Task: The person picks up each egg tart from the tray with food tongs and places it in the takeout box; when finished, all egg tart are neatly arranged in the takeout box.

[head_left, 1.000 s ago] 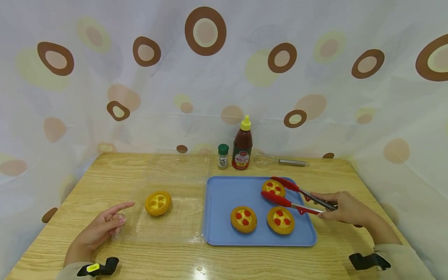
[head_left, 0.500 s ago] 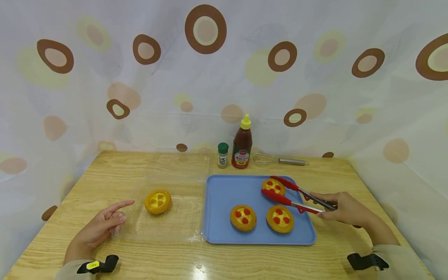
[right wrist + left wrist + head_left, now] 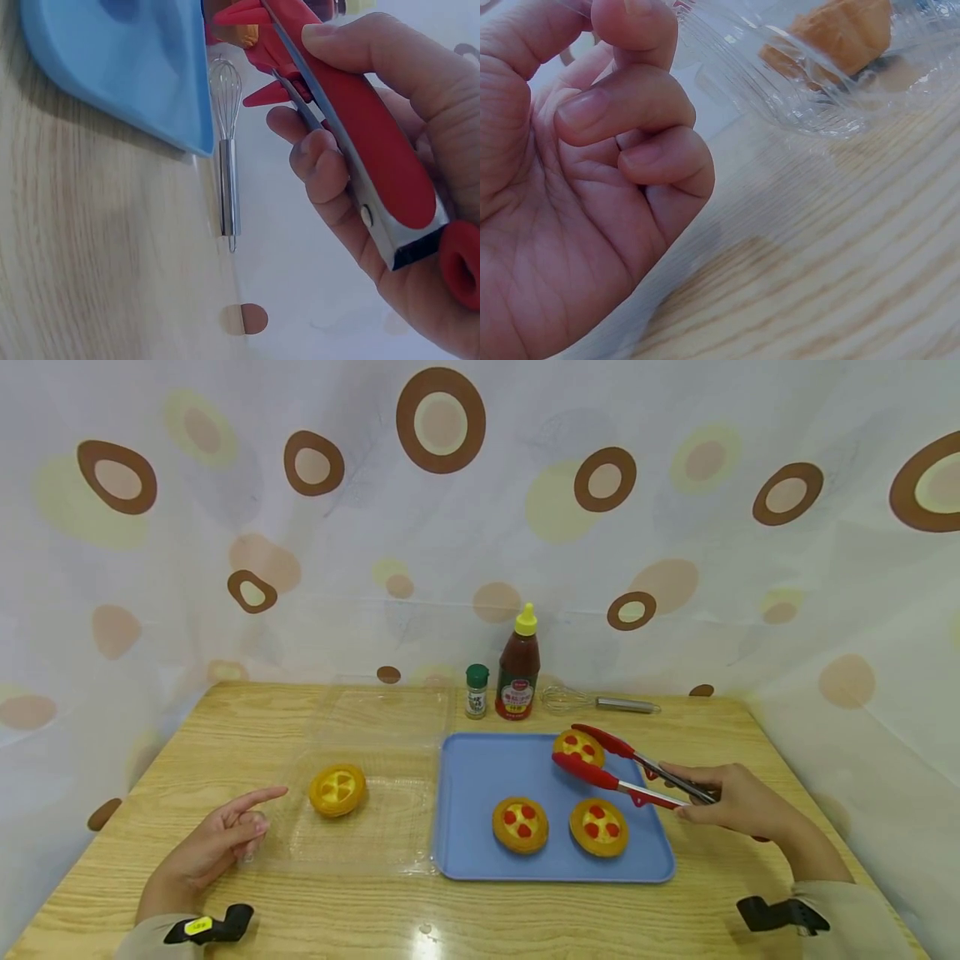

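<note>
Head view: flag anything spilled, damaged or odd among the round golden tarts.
No spill or damage shows. One oddity: the round golden tart in the clear plastic container has no red on top, unlike the three red-spotted tarts.

Red-tipped metal tongs (image 3: pixel 589 772) hold a round tart (image 3: pixel 581 744), one tip on either side. The tart, topping upward, has golden crust, yellow filling and red spots. From it, the handles run between three and four o'clock. Toward nine o'clock lies a clear plastic container (image 3: pixel 397 831), lid spread toward twelve.
</note>
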The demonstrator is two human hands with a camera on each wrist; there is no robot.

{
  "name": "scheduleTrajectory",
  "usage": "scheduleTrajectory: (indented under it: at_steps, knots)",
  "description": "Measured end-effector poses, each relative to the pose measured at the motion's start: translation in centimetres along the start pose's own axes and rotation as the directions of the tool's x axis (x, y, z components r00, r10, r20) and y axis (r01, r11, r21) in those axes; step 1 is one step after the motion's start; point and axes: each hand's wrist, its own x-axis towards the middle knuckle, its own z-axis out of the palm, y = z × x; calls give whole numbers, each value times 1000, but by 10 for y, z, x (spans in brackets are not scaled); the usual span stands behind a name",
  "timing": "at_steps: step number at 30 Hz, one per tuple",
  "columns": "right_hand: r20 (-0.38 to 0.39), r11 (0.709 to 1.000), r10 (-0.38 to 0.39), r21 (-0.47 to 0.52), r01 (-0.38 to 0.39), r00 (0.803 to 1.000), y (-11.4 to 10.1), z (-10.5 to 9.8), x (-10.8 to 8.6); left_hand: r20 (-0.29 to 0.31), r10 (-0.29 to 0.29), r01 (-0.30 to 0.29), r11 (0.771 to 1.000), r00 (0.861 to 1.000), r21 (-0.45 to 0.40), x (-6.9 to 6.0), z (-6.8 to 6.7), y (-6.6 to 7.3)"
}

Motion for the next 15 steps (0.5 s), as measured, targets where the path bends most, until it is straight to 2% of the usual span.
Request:
scheduleTrajectory:
  at_steps: [8, 15]
  knots:
    - [3, 999, -32, 3, 32, 999, -9, 0, 6, 8, 2, -2, 1000, 1000, 5, 1, 0, 1]
    - [8, 997, -79, -7, 79, 997, -26, 2, 14, 3, 1, -1, 1000, 1000, 1, 0, 1, 1]
